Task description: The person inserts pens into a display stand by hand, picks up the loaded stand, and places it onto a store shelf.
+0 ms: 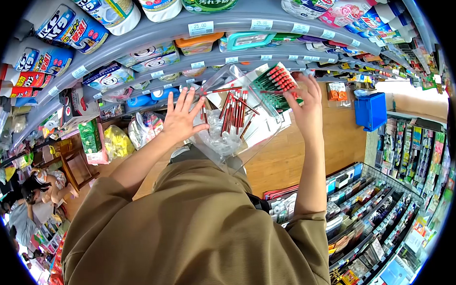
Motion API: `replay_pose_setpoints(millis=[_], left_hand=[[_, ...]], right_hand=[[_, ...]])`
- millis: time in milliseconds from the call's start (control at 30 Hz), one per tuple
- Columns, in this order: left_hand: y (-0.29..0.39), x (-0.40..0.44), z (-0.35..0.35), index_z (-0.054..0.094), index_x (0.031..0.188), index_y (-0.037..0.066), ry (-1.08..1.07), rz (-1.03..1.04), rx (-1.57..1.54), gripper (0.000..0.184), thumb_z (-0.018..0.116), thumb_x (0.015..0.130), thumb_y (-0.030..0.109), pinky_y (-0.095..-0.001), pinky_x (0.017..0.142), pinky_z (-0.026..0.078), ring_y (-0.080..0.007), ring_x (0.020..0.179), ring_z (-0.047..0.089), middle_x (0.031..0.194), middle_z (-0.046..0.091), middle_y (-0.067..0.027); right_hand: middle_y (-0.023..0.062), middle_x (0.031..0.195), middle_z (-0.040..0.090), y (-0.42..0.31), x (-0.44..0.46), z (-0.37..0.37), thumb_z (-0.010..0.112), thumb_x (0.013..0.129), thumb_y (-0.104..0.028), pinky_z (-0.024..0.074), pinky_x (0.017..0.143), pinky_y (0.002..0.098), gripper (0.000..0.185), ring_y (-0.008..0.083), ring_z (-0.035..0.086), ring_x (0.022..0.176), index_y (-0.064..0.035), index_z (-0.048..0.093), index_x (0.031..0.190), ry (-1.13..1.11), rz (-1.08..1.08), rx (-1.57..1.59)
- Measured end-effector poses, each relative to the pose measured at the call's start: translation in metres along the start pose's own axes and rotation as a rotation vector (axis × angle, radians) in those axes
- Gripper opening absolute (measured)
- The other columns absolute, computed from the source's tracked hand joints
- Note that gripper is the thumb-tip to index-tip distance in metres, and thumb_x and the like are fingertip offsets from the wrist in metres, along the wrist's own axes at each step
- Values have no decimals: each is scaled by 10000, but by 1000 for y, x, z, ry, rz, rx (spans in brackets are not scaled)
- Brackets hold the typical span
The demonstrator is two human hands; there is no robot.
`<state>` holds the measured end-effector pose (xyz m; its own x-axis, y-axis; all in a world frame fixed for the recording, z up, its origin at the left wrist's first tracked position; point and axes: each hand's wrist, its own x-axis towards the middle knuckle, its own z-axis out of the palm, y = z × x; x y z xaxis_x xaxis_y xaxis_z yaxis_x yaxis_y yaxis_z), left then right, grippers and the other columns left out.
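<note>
My left hand [183,115] is spread open, palm down, at the left edge of a clear plastic box or sheet [260,141]. Between my hands lies a loose pile of dark red pencil-like sticks [235,112], with crumpled clear plastic [227,140] just below them. My right hand [307,102] is at the right side, thumb and fingers bent round the edge of a green pack with red-tipped sticks [280,80]. White paper or card [267,122] lies under the sticks. What the fingertips of my right hand press on is partly hidden.
Shelves [179,31] of bottles and boxes curve across the top. A blue bin [370,111] stands on the wooden floor at right. A wire rack [376,207] of small goods is lower right. Bagged items [118,141] are at left, with people [51,184] farther off.
</note>
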<state>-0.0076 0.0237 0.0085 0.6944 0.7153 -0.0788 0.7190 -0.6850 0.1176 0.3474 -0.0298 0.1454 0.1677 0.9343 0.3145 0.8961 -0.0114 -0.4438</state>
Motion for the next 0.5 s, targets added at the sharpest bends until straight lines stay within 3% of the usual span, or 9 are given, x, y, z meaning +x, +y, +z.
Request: replay_pose_setpoints(millis=[133,333,500], left_hand=[[-1,0,2,371,1592,204,18,8,-8,950,485,870,811,-671,1207,42,-378,1556,151,1670,214,-205],[0,-1,2,370,1593,201,-1,-1,6,976,488,853,826,-685,1201,25,-389,1559,133,1673,201,-212],[0,-2,-1,327,1611,205,-35,-12,1,1009,510,839,828,-701,1189,37,-426,1558,109,1670,176,-248]], right_hand=[[197,1380,597,26,18,40,808,851,-208,391,1115,524,229,442,437,1385,7,758,912,98,-76,-132],[180,1447,542,46,20,98,805,840,-245,320,1164,591,234,429,377,1433,-20,741,862,25,-88,-224],[185,1476,530,51,19,113,792,861,-251,300,1172,565,253,434,363,1444,-2,753,884,-13,-48,-220]])
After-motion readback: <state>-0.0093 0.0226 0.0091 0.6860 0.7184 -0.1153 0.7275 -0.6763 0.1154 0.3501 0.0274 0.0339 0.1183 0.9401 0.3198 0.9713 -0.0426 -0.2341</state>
